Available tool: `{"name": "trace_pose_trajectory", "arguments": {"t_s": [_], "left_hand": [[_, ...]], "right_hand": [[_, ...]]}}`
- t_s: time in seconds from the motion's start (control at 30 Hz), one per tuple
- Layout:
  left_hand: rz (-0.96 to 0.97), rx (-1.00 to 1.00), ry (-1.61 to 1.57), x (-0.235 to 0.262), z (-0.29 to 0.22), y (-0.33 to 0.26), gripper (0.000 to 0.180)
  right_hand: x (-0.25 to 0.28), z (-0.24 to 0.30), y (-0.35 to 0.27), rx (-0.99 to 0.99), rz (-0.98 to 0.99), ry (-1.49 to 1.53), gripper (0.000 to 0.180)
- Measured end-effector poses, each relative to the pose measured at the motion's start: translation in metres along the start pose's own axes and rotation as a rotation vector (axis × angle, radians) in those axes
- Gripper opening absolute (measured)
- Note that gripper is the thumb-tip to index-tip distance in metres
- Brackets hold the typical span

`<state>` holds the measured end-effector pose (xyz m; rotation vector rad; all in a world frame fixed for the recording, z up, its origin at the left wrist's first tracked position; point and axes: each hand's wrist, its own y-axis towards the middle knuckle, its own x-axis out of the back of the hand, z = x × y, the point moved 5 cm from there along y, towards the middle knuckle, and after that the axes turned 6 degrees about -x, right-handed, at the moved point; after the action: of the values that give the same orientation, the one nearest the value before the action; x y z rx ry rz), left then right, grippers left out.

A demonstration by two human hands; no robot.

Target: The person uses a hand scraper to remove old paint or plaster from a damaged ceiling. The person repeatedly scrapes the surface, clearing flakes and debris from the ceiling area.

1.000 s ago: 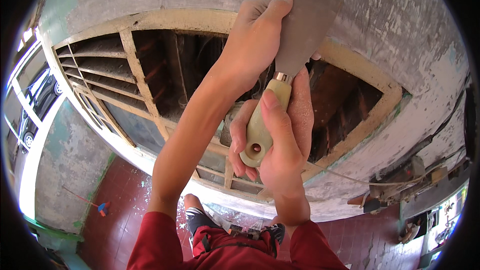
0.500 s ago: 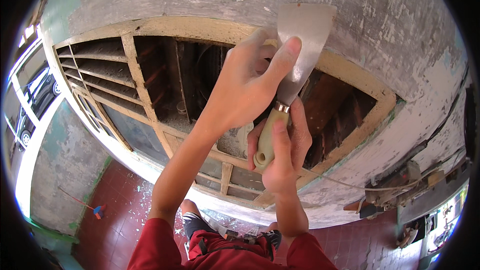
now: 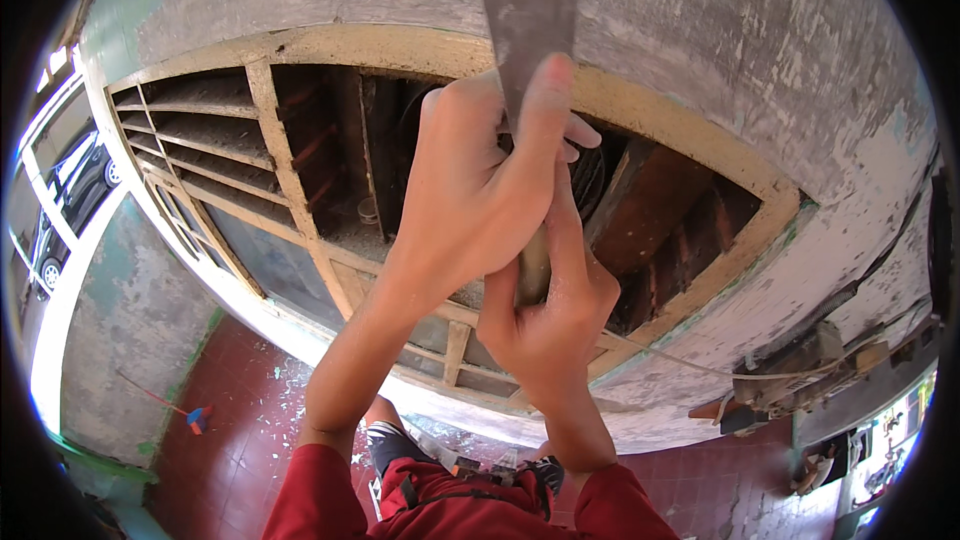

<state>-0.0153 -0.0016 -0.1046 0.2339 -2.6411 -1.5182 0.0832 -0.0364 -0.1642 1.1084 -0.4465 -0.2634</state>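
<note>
Both my hands are on a paint scraper with a flat metal blade (image 3: 530, 30) and a pale greenish handle (image 3: 535, 270), held upright before the wall. My right hand (image 3: 555, 310) grips the handle, which its fingers partly hide. Higher up, my left hand (image 3: 470, 190) closes round the base of the blade, its thumb pressed flat on the metal. Pale dust coats the fingers. Behind the hands is a yellowish wooden frame (image 3: 385, 48) with dark, dusty openings.
Scraped grey wall (image 3: 700, 30) with peeling green paint surrounds the frame. Slats (image 3: 215, 145) fill its left side. A cable (image 3: 720, 372) runs to a cluttered ledge (image 3: 790, 370) at right. Paint flakes litter the red tiled floor (image 3: 225, 420) below, near a red-and-blue object (image 3: 198, 420).
The scraper has moved up and left and its blade has turned, now looking darker. My left hand has slid to the blade's base, close against my right hand.
</note>
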Motion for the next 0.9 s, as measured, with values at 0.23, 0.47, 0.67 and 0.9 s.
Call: {"name": "trace_pose_trajectory", "arguments": {"t_s": [0.23,0.47,0.67,0.9], "left_hand": [[0.186,0.217,-0.408,0.000,0.021,0.012,0.044],[0.121,0.317,-0.448,0.000,0.029,0.020,0.041],[0.073,0.309,-0.312,0.010,0.026,0.027,0.042],[0.076,0.311,-0.339,0.014,0.027,0.033,0.040]], "right_hand": [[-0.019,-0.002,0.000,-0.450,0.259,0.974,0.076],[-0.034,-0.004,0.004,-0.511,0.293,1.204,0.073],[-0.043,0.003,0.003,-0.492,0.296,1.236,0.077],[-0.047,0.014,0.010,-0.472,0.277,1.118,0.076]]}}
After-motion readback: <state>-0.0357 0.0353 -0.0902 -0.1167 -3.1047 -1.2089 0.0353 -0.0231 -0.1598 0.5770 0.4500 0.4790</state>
